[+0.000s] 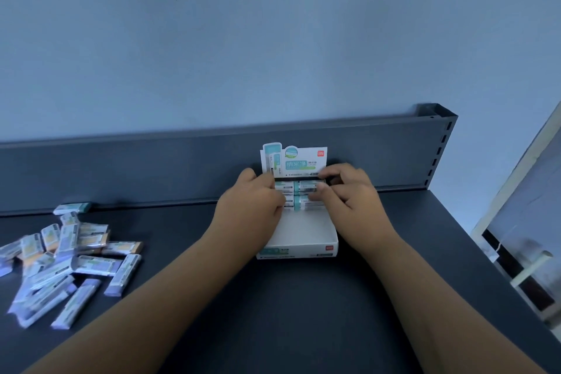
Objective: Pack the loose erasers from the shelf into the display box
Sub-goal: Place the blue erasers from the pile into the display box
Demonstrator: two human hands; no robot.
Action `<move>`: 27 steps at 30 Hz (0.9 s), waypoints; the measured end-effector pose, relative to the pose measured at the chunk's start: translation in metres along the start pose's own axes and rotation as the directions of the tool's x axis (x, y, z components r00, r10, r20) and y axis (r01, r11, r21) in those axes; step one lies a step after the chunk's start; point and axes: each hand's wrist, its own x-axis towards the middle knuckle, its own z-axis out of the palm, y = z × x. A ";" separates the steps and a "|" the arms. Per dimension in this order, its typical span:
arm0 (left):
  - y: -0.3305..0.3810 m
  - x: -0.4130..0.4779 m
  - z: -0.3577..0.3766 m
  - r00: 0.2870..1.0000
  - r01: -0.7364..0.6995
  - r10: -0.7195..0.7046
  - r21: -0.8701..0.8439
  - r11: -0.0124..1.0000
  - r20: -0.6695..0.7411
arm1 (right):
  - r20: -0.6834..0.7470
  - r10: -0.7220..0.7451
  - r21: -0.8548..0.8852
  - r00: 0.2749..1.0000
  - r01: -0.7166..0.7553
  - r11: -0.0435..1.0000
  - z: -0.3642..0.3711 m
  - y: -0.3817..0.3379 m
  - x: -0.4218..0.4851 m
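Both forearms reach to the display box [299, 241], left hand [253, 205] and right hand [349, 196] pinching packed erasers [300, 193] — evidently squaring rows — loose erasers [66, 258] remaining on shelf [243, 297].

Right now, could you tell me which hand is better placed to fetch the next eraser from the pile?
Left. The loose erasers lie left of the display box, on the left hand's side; the right hand would have to cross over the box.
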 end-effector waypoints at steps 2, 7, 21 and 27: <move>-0.001 0.000 0.001 1.000 -0.008 0.008 -0.003 1.000 0.000 | -0.024 -0.031 -0.051 0.999 0.030 0.998 0.002 0.002 0.000; 0.000 -0.003 0.003 1.000 -0.009 0.009 -0.002 1.000 -0.029 | -0.009 -0.052 -0.067 0.999 0.051 0.996 0.002 -0.003 0.000; 0.005 0.000 -0.005 0.996 -0.071 0.066 0.067 0.995 0.065 | 0.047 0.031 -0.070 0.998 -0.028 0.997 0.004 -0.009 0.002; 0.015 0.007 -0.024 0.960 -0.048 0.014 0.114 0.992 0.281 | 0.039 0.033 -0.063 0.999 -0.031 0.998 0.005 -0.005 -0.002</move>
